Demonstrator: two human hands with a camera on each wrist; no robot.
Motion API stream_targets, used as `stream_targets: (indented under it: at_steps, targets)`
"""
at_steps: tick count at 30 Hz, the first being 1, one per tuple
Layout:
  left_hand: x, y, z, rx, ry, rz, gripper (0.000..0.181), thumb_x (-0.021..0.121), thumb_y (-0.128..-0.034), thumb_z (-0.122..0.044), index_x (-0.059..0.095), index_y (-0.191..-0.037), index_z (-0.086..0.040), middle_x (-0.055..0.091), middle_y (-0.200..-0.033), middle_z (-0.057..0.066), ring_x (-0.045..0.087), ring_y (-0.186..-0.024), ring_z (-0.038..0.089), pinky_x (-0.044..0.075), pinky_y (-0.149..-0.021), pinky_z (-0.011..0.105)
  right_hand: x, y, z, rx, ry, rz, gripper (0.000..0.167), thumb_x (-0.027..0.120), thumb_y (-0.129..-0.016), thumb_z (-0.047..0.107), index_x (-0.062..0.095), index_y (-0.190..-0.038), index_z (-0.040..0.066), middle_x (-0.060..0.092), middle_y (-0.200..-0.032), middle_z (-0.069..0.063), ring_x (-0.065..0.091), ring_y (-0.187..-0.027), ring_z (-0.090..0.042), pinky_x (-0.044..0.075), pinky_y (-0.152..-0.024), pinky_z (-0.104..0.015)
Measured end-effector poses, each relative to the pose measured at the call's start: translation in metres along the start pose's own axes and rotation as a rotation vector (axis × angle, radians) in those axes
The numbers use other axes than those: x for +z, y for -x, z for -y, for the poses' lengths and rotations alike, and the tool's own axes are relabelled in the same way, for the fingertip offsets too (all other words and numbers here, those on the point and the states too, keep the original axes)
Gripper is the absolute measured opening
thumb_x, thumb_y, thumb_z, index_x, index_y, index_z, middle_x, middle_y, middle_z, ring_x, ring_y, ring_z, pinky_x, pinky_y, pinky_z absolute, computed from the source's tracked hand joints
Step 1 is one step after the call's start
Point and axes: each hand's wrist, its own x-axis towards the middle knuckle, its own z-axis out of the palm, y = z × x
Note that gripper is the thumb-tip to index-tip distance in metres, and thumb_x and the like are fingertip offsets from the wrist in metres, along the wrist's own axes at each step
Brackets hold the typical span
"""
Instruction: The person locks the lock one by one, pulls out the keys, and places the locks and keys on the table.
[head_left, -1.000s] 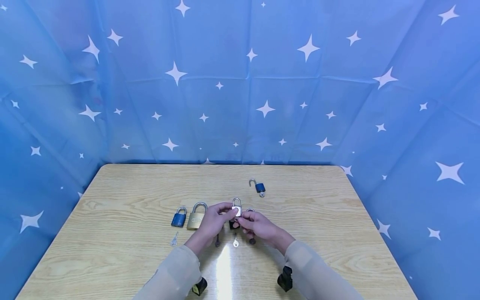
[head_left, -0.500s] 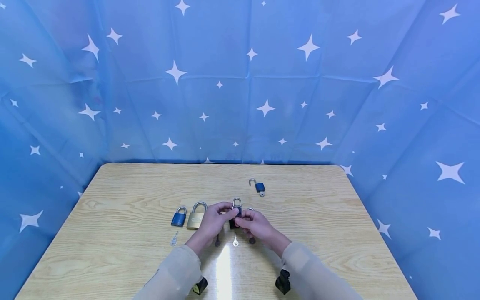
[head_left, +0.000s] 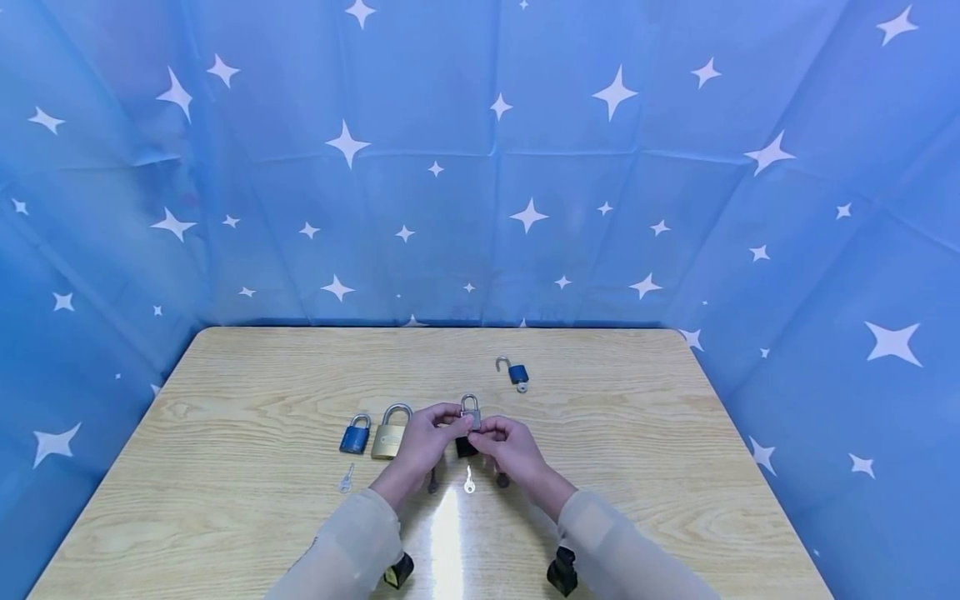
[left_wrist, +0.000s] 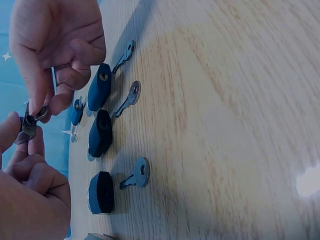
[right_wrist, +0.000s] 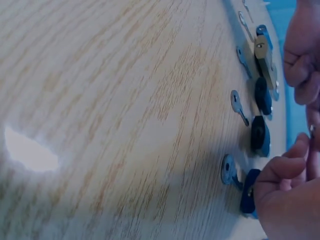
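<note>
Above the table's middle, my left hand (head_left: 431,437) grips a small padlock (head_left: 474,418) between thumb and fingers, its shackle pointing up. My right hand (head_left: 513,454) meets it from the right, its thumb and fingers pinching the bow of a small key (left_wrist: 42,113) at the padlock's underside. In the left wrist view the key's bow touches the lock body; how deep the blade sits is hidden. Below the hands stands a dark padlock (head_left: 466,447), with a silver key (head_left: 469,481) lying in front of it.
To the left stand a brass padlock (head_left: 388,441) and a blue padlock (head_left: 355,438), with a key (head_left: 347,478) before the blue one. Farther back lies an unlocked blue padlock (head_left: 518,374) with a key in it. Dark-headed keys (head_left: 432,483) lie near my wrists.
The held padlock's face has gone from bright to dark to grey as it tilts. My right hand has shifted slightly left and its fingers have turned at the key.
</note>
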Motion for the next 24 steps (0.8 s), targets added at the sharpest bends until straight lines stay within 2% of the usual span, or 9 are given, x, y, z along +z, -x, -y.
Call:
stream_targets:
  at_steps: [2,5,10,15,20,24]
  targets:
    - [0.000,-0.003,0.004,0.000,0.007,0.000,0.029,0.067,-0.0918,-0.016,0.066,-0.113,0.004,0.067,-0.102,0.014,0.059,-0.097,0.021,0.044,-0.084,0.027,0.000,0.000,0.000,0.005,-0.001,-0.008,0.024,0.069,-0.090,0.021,0.065,-0.103,0.001,0.055,-0.071,0.006,0.043,-0.057,-0.010,0.037,-0.050,-0.022]
    - [0.001,-0.013,0.018,-0.002,0.012,-0.003,0.029,0.068,-0.0914,-0.018,0.067,-0.113,0.002,0.067,-0.101,0.013,0.059,-0.096,0.020,0.044,-0.084,0.028,-0.001,0.000,0.000,0.016,0.005,-0.009,0.022,0.069,-0.090,0.020,0.064,-0.101,0.001,0.054,-0.070,0.006,0.043,-0.057,-0.010,0.036,-0.051,-0.022]
    - [0.003,-0.023,0.035,-0.004,0.001,-0.016,0.033,0.071,-0.0896,-0.028,0.068,-0.113,-0.004,0.067,-0.102,0.008,0.058,-0.097,0.017,0.043,-0.085,0.029,-0.001,0.000,-0.002,0.027,0.021,0.001,0.021,0.069,-0.090,0.019,0.063,-0.099,0.000,0.053,-0.069,0.006,0.043,-0.057,-0.012,0.036,-0.052,-0.024]
    - [0.002,-0.024,0.036,-0.006,0.002,-0.019,0.036,0.072,-0.0878,-0.033,0.069,-0.113,-0.007,0.067,-0.103,0.007,0.058,-0.097,0.017,0.043,-0.087,0.031,-0.001,0.003,-0.003,0.020,0.038,0.043,0.023,0.068,-0.090,0.017,0.063,-0.101,-0.002,0.055,-0.072,0.006,0.046,-0.061,-0.012,0.036,-0.052,-0.024]
    - [0.000,-0.024,0.033,0.000,0.006,-0.013,0.038,0.072,-0.0878,-0.033,0.068,-0.115,-0.007,0.067,-0.105,0.007,0.059,-0.099,0.018,0.044,-0.089,0.034,-0.002,0.008,-0.001,-0.004,0.092,0.110,0.022,0.070,-0.089,0.017,0.065,-0.101,-0.001,0.056,-0.072,0.005,0.048,-0.064,-0.012,0.036,-0.051,-0.022]
    - [-0.001,-0.024,0.030,0.001,0.006,-0.017,0.038,0.071,-0.0888,-0.032,0.067,-0.116,-0.006,0.068,-0.105,0.008,0.060,-0.098,0.017,0.046,-0.092,0.037,-0.002,0.011,0.000,-0.021,0.118,0.130,0.023,0.070,-0.088,0.018,0.065,-0.099,-0.001,0.056,-0.074,0.005,0.049,-0.066,-0.012,0.037,-0.052,-0.021]
